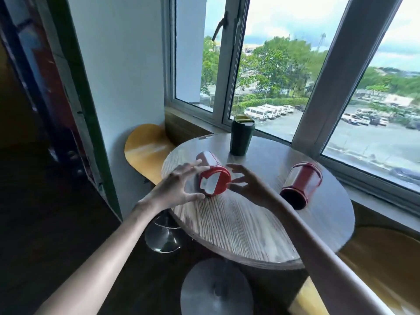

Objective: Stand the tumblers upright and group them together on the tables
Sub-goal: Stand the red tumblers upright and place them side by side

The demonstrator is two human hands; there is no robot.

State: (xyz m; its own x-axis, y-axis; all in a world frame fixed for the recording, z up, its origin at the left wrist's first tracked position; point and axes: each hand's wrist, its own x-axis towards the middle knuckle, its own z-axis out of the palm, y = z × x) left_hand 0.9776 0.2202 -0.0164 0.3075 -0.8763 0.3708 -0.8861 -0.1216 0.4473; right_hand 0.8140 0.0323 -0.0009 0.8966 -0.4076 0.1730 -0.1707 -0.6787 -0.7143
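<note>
Glossy yellow moulded seat [145, 148] at L, then on the round wood-grain table [238, 228] the left hand [178, 187], fingers spread wide, and right hand [251, 186], loosely open, flank a smooth red tumbler [212, 175] lying on its side, w/ a green tumbler [241, 138] upright behind, dark-red tumbler [301, 184] toppled at R.

Lit hard by daylight from the window [276, 71], blown out toward the sky. Pale glare over the round table [238, 226]. Deep gloom at left. Softly blurred throughout, straight lines bowed by wide-angle distortion near the edges.
</note>
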